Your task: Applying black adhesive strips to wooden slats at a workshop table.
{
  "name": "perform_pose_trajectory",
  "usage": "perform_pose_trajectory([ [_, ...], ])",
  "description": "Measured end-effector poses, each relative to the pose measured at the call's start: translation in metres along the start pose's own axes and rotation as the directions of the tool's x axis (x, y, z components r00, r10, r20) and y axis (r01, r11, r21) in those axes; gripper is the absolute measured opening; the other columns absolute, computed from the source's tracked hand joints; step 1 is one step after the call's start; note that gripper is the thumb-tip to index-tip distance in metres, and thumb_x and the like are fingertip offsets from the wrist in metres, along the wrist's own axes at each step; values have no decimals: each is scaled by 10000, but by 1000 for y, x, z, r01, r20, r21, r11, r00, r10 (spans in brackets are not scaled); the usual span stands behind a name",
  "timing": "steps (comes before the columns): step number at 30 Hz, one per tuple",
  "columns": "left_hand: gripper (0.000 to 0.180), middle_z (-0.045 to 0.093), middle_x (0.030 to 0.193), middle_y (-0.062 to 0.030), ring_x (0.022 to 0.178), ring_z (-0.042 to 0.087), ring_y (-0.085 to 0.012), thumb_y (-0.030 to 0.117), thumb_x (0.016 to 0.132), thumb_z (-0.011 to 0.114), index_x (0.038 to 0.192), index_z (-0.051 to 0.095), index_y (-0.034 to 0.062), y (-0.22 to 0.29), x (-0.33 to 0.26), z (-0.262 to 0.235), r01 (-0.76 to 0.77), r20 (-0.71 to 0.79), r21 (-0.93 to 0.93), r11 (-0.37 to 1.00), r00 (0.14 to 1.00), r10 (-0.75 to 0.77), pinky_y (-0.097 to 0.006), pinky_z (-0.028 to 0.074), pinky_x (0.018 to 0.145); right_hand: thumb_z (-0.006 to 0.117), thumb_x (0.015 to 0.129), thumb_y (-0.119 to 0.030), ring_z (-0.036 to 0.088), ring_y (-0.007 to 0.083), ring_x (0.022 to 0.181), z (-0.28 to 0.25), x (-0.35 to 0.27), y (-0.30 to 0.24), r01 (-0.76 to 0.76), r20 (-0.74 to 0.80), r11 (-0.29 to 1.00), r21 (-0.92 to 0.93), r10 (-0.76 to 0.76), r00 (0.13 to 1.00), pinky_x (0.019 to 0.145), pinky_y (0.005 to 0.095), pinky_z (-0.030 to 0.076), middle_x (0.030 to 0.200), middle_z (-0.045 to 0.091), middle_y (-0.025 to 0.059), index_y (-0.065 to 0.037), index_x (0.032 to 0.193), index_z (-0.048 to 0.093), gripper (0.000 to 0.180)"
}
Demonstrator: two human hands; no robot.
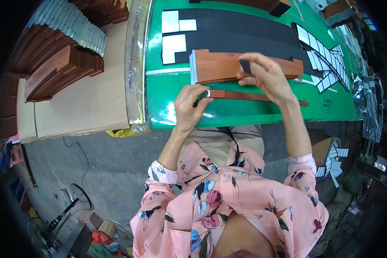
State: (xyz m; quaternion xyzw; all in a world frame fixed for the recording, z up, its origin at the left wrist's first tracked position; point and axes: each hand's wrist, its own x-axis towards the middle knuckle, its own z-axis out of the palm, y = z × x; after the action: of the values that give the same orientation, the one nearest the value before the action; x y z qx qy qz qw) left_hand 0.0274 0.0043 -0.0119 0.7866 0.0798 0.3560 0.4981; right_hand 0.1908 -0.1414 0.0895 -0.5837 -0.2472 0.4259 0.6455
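Observation:
My left hand (191, 106) pinches the whitish end of a narrow reddish-brown wood-coloured strip (245, 96), which lies on edge along the green tabletop (176, 120). Between the thumb and fingers of my right hand (268, 79) is a small black rectangular pad (245, 66). That hand hovers over a stack of wood-coloured pieces (219, 65) with grey edges at their left ends. Behind the stack lies a black sheet of pads (236, 26), where white backing paper (173, 44) shows at the left end.
White backing strips with black borders (327, 56) lie at the right of the table. On the left, curved wood-coloured pieces (62, 71) are piled on a cardboard-covered surface (81, 103). Another wood-coloured piece (262, 4) sits at the far edge. Below right stands a round bin (324, 144) with white scraps.

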Motion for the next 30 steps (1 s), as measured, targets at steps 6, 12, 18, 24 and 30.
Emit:
perform_pose_trajectory([
  [6, 291, 647, 919, -91, 755, 607, -178, 24, 686, 769, 952, 648, 31, 14, -9, 15, 49, 18, 8, 999, 999, -49, -263, 472, 575, 634, 836, -47, 625, 173, 867, 24, -45, 19, 148, -125, 858, -492, -238, 963, 760, 283, 521, 939, 648, 99, 14, 988, 641, 164],
  [12, 300, 645, 939, -90, 839, 596, -203, 62, 707, 763, 979, 639, 30, 15, -8, 17, 13, 23, -64, 998, 1000, -12, -283, 473, 675, 731, 701, -70, 622, 207, 812, 36, -46, 35, 271, -16, 495, -825, -501, 866, 643, 317, 508, 871, 613, 61, -50, 926, 679, 232],
  [18, 304, 633, 929, -95, 839, 585, -205, 86, 711, 767, 979, 639, 22, 11, -9, 19, 17, 19, -96, 995, 1000, -15, -288, 465, 697, 739, 690, -81, 601, 182, 736, 37, -43, 36, 284, 60, 336, -898, -547, 835, 593, 305, 500, 860, 612, 35, -74, 919, 693, 233],
  [24, 272, 634, 923, -94, 829, 588, -206, 89, 712, 768, 946, 649, 14, 11, -7, 18, 35, 23, -118, 992, 999, -32, -282, 464, 703, 749, 679, -102, 595, 166, 730, 39, -40, 36, 269, 83, 290, -919, -525, 847, 583, 303, 499, 848, 609, 19, -94, 929, 703, 255],
  [30, 275, 632, 922, -97, 829, 591, -206, 84, 714, 767, 955, 651, 17, 8, -8, 19, 6, 15, -135, 991, 1000, -4, -284, 471, 700, 736, 689, -46, 588, 195, 752, 41, -40, 34, 250, 74, 306, -919, -489, 869, 615, 307, 473, 857, 611, 55, -68, 976, 703, 289],
])
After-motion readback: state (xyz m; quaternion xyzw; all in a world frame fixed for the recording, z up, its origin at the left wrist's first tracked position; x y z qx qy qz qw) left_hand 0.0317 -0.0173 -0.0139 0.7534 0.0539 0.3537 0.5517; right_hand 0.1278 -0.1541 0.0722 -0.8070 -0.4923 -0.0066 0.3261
